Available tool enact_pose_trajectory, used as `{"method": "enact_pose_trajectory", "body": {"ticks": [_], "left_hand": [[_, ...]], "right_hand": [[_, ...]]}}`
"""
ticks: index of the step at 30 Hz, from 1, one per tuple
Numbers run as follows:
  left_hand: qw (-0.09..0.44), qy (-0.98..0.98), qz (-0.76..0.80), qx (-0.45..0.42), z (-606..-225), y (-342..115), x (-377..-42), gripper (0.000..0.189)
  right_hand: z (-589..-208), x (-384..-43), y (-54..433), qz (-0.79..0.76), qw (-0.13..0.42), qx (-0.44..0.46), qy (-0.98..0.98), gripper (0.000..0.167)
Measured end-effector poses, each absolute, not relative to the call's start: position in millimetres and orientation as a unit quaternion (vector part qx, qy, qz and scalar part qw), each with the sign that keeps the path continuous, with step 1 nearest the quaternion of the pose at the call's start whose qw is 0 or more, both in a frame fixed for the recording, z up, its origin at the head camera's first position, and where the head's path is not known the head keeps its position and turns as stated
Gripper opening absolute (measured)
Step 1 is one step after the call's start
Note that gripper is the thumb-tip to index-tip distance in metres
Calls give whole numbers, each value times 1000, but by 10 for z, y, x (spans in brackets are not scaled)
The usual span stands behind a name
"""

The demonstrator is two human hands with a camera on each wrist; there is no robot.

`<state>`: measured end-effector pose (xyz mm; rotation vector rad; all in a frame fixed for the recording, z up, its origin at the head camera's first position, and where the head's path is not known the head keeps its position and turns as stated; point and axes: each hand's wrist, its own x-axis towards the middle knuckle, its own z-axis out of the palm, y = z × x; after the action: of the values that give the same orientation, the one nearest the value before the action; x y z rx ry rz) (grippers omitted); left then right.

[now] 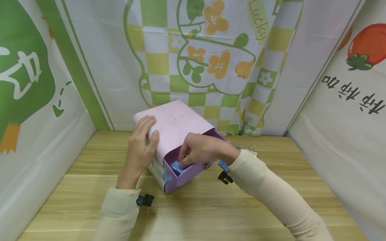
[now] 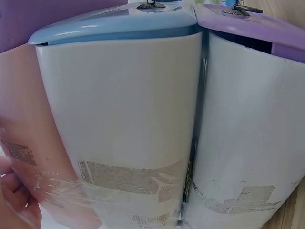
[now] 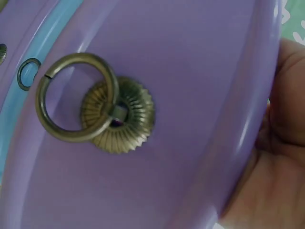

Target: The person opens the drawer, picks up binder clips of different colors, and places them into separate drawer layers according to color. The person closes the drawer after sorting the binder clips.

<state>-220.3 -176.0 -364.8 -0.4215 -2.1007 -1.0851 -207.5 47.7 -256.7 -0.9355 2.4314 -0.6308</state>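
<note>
Fingers of the right hand pinch a blue clip inside the pulled-out purple drawer; the left hand lies on the pink cabinet, fingers loosely extended. Looks like stowing; next probably calls for letting go.

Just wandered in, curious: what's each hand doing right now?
Left hand: open, resting on the pink cabinet top.
Right hand: pinching a blue clip in the purple drawer.

"Lucky" marks the back curtain, "柿柿如" the right wall.
</note>
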Motion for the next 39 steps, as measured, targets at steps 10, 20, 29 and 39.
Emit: {"method": "enact_pose_trajectory", "body": {"ticks": [10,20,29,39], "left_hand": [[369,-811,-421,-170,-3655,-1759,-2210,50],[372,-809,-421,-174,-3657,-1759,-2221,50],[369,-810,-421,-173,-3662,-1765,-2215,50],[366,-809,-426,-172,-3662,-1758,-2213,50]], "right_hand": [[-2540,-2082,498,-169,219,-309,910,10],[-2374,-2236,763,-170,180,-280,927,11],[-2102,-2281,1234,-286,174,-221,916,25],[-1980,-2390,1930,-340,133,-152,919,38]]}}
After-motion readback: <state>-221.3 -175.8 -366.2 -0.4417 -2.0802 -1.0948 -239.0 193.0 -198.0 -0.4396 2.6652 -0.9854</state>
